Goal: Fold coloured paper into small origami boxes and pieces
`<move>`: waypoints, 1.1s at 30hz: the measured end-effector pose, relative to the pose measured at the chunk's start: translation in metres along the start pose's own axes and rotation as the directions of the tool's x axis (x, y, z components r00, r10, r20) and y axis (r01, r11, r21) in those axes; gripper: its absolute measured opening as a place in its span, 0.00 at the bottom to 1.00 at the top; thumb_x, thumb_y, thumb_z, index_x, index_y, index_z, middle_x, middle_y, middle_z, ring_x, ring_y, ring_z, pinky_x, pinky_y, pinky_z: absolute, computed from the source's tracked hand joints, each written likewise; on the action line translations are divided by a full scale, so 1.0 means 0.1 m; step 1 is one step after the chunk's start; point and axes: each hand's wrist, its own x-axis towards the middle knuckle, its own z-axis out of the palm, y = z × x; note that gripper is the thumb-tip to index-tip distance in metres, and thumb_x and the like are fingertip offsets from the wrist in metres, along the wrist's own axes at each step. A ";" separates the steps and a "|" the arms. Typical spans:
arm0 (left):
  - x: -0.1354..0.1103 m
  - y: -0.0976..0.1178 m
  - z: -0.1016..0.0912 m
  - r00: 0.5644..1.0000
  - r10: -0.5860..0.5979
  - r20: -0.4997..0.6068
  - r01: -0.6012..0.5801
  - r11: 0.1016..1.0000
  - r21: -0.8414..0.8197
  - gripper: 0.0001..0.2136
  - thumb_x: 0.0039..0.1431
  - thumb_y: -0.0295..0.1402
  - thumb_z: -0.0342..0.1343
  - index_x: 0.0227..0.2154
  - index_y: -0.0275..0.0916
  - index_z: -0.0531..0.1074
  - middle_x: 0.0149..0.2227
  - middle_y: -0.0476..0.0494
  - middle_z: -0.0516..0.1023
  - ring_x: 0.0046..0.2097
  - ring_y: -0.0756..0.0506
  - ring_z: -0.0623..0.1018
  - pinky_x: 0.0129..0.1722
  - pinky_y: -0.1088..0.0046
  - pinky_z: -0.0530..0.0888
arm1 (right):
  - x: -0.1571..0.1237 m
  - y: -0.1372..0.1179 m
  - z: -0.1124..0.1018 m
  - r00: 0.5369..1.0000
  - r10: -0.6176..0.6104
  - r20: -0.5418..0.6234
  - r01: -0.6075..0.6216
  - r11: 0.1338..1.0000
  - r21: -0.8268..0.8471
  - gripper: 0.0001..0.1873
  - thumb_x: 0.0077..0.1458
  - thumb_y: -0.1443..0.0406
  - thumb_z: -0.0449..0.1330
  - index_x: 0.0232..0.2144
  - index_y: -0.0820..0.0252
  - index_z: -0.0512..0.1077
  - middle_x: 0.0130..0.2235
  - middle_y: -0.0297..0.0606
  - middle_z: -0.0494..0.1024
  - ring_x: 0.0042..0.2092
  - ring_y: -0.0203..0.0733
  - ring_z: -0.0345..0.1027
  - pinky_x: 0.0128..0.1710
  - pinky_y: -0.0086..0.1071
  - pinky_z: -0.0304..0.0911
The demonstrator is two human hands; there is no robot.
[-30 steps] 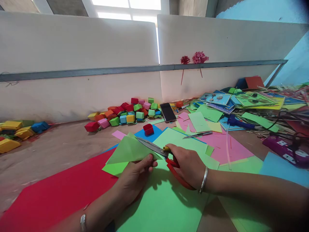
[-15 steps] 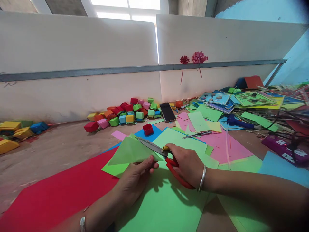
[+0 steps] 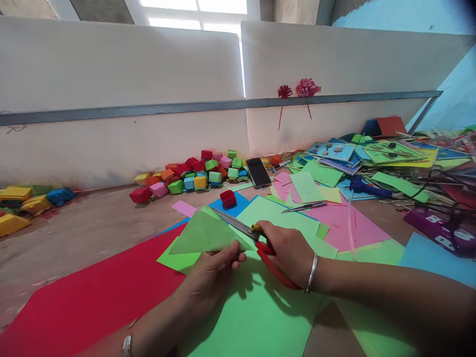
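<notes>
My left hand (image 3: 217, 270) pinches a folded triangle of green paper (image 3: 204, 233) by its lower right part, between thumb and fingers. My right hand (image 3: 288, 250) is closed round the red handles of a pair of scissors (image 3: 241, 227). The blades point up and left and lie along the triangle's upper right edge; I cannot tell how far they are apart. Beneath both hands lies a large green sheet (image 3: 253, 317). A smaller bright green piece (image 3: 174, 258) shows under the triangle, over a red sheet (image 3: 111, 297).
A small red paper box (image 3: 228, 199) stands beyond the triangle. Behind it are several coloured paper boxes (image 3: 193, 173) and a phone (image 3: 258, 172). To the right lie a craft knife (image 3: 304, 207), a pink sheet (image 3: 353, 225), a blue glue gun (image 3: 368, 187) and a purple device (image 3: 439, 228).
The green triangle and my left fingers have shifted very slightly to the right. The scissors have moved a touch right too; both grips are the same.
</notes>
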 end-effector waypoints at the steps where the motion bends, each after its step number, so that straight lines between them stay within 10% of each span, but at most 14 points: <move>1: 0.00 0.00 0.00 1.000 0.002 0.000 -0.002 1.000 0.011 0.11 0.37 0.30 0.74 0.18 0.33 0.76 0.18 0.49 0.75 0.18 0.55 0.70 0.19 0.82 0.72 | 0.01 0.01 -0.01 1.000 0.008 -0.007 -0.008 0.999 0.031 0.20 0.57 0.66 0.58 0.53 0.62 0.66 0.40 0.43 0.81 0.38 0.45 0.75 0.32 0.31 0.56; 4: -0.01 0.00 -0.01 1.000 0.003 0.008 -0.003 0.998 0.061 0.12 0.37 0.30 0.74 0.16 0.34 0.75 0.16 0.50 0.73 0.19 0.56 0.70 0.20 0.85 0.71 | 0.05 0.05 -0.06 0.997 0.041 -0.066 -0.020 0.956 0.293 0.17 0.56 0.66 0.59 0.49 0.61 0.68 0.32 0.36 0.79 0.31 0.39 0.72 0.29 0.29 0.58; 9: -0.09 -0.04 -0.03 0.995 -0.068 0.067 0.051 0.972 0.230 0.15 0.34 0.33 0.76 0.13 0.31 0.74 0.13 0.47 0.71 0.16 0.57 0.66 0.16 0.86 0.61 | 0.09 0.10 -0.16 0.997 0.072 -0.019 -0.027 0.583 0.812 0.28 0.47 0.53 0.67 0.45 0.61 0.65 0.25 0.29 0.74 0.25 0.36 0.70 0.24 0.27 0.62; 15: -0.23 -0.02 0.02 0.973 -0.136 0.185 -0.003 0.800 0.601 0.17 0.38 0.41 0.72 0.18 0.32 0.76 0.13 0.50 0.69 0.17 0.57 0.63 0.17 0.83 0.55 | 0.06 0.04 -0.13 0.988 0.139 -0.067 -0.006 0.469 0.883 0.28 0.37 0.62 0.71 0.42 0.59 0.66 0.26 0.27 0.74 0.27 0.33 0.68 0.30 0.28 0.65; 23: -0.23 -0.01 0.02 0.961 -0.139 0.241 -0.065 0.730 0.680 0.21 0.36 0.49 0.70 0.21 0.33 0.75 0.15 0.49 0.69 0.19 0.53 0.65 0.20 0.79 0.57 | 0.10 0.04 -0.14 0.972 0.206 -0.110 0.020 0.396 0.918 0.27 0.35 0.66 0.68 0.41 0.59 0.67 0.27 0.27 0.73 0.27 0.31 0.65 0.30 0.26 0.62; 33: -0.20 0.09 0.02 0.991 0.104 -0.084 -0.071 0.940 0.333 0.22 0.39 0.49 0.71 0.16 0.40 0.65 0.10 0.61 0.55 0.13 0.57 0.53 0.14 0.79 0.49 | 0.01 0.01 -0.13 0.986 0.154 -0.070 0.007 0.381 0.925 0.26 0.35 0.68 0.65 0.41 0.58 0.68 0.26 0.27 0.72 0.28 0.32 0.65 0.30 0.27 0.61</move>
